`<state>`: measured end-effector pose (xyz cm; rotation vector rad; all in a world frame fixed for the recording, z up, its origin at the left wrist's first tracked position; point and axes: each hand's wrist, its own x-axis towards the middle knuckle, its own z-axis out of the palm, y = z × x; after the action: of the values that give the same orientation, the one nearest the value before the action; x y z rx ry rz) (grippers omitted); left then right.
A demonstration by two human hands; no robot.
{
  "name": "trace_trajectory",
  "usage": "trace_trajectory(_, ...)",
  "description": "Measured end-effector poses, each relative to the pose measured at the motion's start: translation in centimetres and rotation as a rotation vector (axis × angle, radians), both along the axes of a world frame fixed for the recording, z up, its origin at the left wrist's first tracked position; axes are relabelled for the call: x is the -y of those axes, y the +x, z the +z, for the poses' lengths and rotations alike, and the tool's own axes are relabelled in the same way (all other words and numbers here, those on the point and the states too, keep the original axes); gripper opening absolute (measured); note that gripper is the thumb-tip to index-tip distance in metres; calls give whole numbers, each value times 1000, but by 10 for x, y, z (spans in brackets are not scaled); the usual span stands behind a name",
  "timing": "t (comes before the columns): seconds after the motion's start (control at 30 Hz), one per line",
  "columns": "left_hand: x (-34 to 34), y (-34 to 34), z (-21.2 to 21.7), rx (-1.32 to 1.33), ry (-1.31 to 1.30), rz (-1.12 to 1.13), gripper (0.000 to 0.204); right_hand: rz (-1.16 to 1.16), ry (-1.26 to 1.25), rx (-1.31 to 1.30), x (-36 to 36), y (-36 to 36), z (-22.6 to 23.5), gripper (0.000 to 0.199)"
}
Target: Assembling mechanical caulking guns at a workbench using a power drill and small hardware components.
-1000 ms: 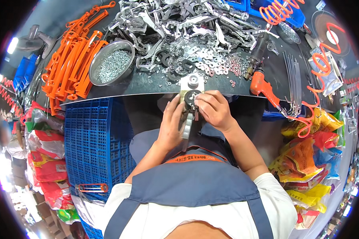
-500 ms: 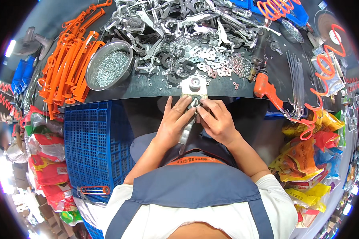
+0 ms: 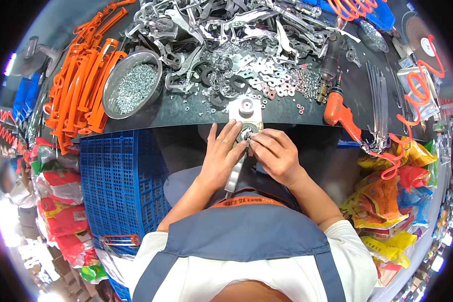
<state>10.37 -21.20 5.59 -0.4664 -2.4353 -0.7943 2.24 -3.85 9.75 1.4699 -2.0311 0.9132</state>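
Observation:
My left hand [image 3: 221,156] grips a long flat silver metal part [image 3: 235,173] that hangs down past the bench edge. Its upper end sits on a small square metal fixture [image 3: 245,109] at the front rim of the dark workbench [image 3: 186,111]. My right hand [image 3: 276,153] pinches a small dark round piece [image 3: 246,135] at the top of that part, fingertips touching it. Both hands meet just below the fixture.
A steel bowl of small screws [image 3: 132,89] stands at the bench's left, beside a pile of orange plastic handles [image 3: 80,85]. Heaped silver metal parts and washers [image 3: 236,45] fill the back. An orange power tool [image 3: 340,113] lies right. A blue crate [image 3: 121,181] stands left.
Both hands have shifted slightly lower and to the left along the metal part, staying closed around it at the fixture; the view has tilted a little.

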Motion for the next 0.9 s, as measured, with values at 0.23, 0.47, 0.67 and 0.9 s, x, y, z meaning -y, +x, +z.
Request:
trace_trajectory(0.23, -17, 5, 6, -16, -26, 132, 43, 66, -152, 95, 0, -13, -10, 25)
trace_trajectory(0.47, -23, 12, 16, 6, -27, 140, 45, 100, -158, 39, -7, -12, -10, 25)
trace_trajectory(0.67, -26, 11, 6, -37, -56, 170, 40, 121, -101, 373, -22, -50, -13, 22)
trace_trajectory(0.9, -24, 11, 17, -4, -78, 155, 56, -670, 97, 298, -9, -190, 1, 33)
